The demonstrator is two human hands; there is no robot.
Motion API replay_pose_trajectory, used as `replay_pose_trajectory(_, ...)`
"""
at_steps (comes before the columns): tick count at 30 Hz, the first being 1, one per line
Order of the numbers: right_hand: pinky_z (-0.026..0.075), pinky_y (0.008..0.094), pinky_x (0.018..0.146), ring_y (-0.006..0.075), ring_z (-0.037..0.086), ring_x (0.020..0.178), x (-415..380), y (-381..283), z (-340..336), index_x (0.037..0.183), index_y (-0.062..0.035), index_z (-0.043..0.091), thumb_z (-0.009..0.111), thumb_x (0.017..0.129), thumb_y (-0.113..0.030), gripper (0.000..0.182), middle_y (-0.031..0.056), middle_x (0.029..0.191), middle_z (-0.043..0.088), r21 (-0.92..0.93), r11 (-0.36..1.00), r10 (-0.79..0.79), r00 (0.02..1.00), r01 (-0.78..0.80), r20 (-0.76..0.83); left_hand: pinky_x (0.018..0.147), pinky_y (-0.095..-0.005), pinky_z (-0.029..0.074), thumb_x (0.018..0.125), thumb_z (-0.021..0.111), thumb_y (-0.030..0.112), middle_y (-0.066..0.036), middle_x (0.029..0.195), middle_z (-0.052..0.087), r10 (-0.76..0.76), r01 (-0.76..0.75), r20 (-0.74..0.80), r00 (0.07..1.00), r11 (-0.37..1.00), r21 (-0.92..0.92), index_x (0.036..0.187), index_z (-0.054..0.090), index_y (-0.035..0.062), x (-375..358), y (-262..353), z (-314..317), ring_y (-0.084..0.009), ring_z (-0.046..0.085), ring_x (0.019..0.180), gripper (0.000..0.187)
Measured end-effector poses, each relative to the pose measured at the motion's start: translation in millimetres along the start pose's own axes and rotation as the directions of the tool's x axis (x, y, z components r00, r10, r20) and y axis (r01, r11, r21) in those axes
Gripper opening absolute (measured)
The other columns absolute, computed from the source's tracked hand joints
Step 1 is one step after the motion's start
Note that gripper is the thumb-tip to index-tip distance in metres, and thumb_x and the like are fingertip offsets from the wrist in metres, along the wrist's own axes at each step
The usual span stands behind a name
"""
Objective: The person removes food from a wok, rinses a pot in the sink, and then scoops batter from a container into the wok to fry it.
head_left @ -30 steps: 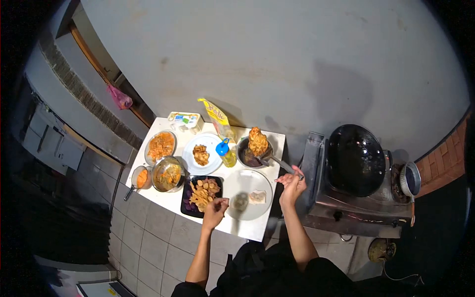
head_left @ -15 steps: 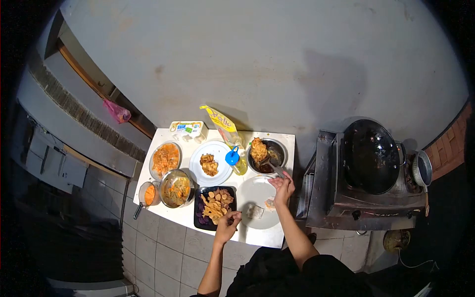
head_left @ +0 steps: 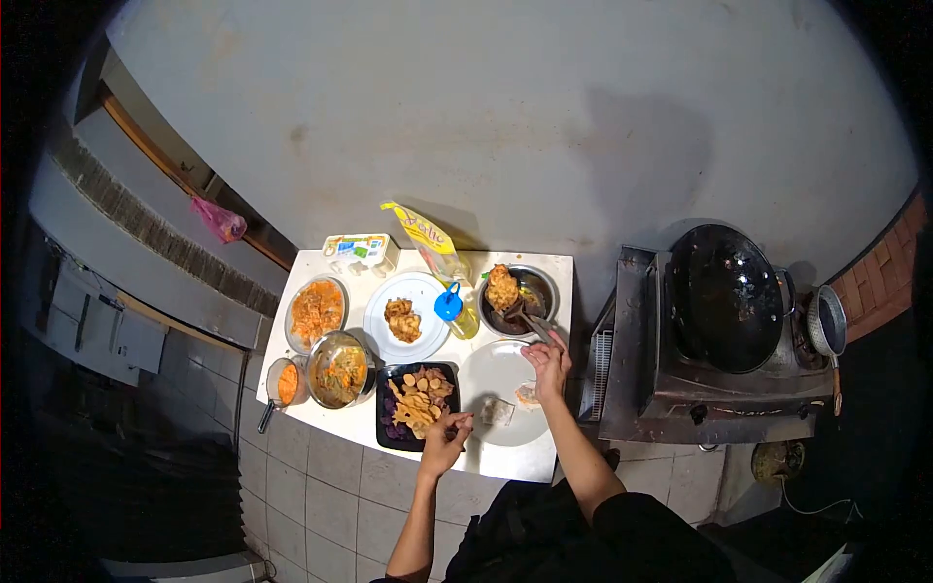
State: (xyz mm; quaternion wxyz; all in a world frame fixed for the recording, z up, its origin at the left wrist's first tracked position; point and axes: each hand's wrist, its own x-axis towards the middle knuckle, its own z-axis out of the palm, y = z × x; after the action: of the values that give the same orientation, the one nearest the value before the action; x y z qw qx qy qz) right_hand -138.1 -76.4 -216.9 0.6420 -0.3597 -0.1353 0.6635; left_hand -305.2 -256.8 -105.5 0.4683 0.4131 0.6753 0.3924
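Observation:
My right hand (head_left: 550, 367) is closed around the handle of metal tongs (head_left: 530, 319), which reach over a metal bowl of dark sauce (head_left: 554, 296). A golden-brown fried piece (head_left: 502, 288) sits at the tongs' end, at the bowl's left side. Beneath my right wrist is a pale plate (head_left: 491, 364) with a whitish rectangular piece (head_left: 499, 412) and a small pale-orange piece (head_left: 527, 395). My left hand (head_left: 444, 442) is at the lower right edge of a black tray (head_left: 387, 442) of fried pieces and purple bits. Its fingers are curled together; anything between them is hidden.
A white plate (head_left: 374, 325) holds another fried piece, beside a blue-capped bottle (head_left: 450, 309) and a yellow oil pouch (head_left: 428, 238). Bowls of orange (head_left: 317, 313) and shredded food (head_left: 338, 374) stand left. A black wok (head_left: 727, 301) sits on the stove (head_left: 748, 408) at right.
The fried piece and the tongs have dropped slightly lower into the sauce bowl. The whole view has shifted a little; my left hand stays by the black tray.

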Motion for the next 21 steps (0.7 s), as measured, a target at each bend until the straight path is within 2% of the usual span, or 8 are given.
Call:
replay_pose_trajectory(4,0.059,0.0422,0.078,0.0272,0.066,0.079,3,-3,-2,0.134,-0.0012,0.041,0.038,0.099,-0.013,0.037,0.016,0.087,0.06,-0.019,1.0,0.022,0.999,-0.021,0.025,0.05,-0.0192,0.04,0.092,0.064,0.011,0.002,0.08,0.058,0.039,-0.039,0.002,0.999,0.999,0.001,0.115,0.065,0.0007,2,-12,7,-0.0034,0.049,0.059,0.025)
replay_pose_trajectory(9,0.059,0.036,0.068,0.0235,0.066,0.073,11,-13,-8,0.133,-0.0036,0.043,0.043,0.099,-0.014,0.036,0.0148,0.086,0.061,-0.176,0.983,0.065,0.997,-0.058,0.035,0.05,-0.0195,0.042,0.091,0.063,0.01,0.001,0.081,0.059,0.008,-0.009,0.047,0.999,1.0,0.027,0.116,0.064,0.0,4,-11,13,-0.0034,0.051,0.058,0.027)
replay_pose_trajectory(12,0.058,0.0338,0.063,0.0211,0.066,0.069,15,-16,-9,0.131,-0.0051,0.046,0.048,0.098,-0.016,0.035,0.0139,0.086,0.062,-0.231,0.97,0.084,0.996,-0.073,0.038,0.049,-0.0195,0.042,0.091,0.062,0.007,0.001,0.081,0.06,0.067,-0.068,0.05,0.997,0.997,0.032,0.117,0.064,-0.0005,4,-3,16,-0.0032,0.052,0.058,0.027)
replay_pose_trajectory(16,0.056,0.0323,0.059,0.0189,0.064,0.066,16,-20,-2,0.13,-0.0053,0.049,0.051,0.097,-0.019,0.036,0.0126,0.086,0.062,-0.222,0.971,0.096,0.995,-0.089,0.021,0.049,-0.0192,0.042,0.091,0.06,0.006,0.001,0.081,0.06,0.041,-0.043,0.056,0.998,0.999,0.034,0.117,0.064,-0.0006,8,-5,17,-0.0031,0.052,0.057,0.027)
replay_pose_trajectory(21,0.056,0.0317,0.059,0.0185,0.063,0.066,15,-22,-2,0.132,-0.005,0.047,0.049,0.096,-0.016,0.038,0.012,0.087,0.062,-0.23,0.969,0.093,0.995,-0.084,0.029,0.048,-0.0192,0.04,0.091,0.061,0.009,0.002,0.077,0.059,0.053,-0.055,0.049,0.997,0.998,0.042,0.117,0.064,-0.0006,7,-7,18,-0.0032,0.051,0.055,0.027)
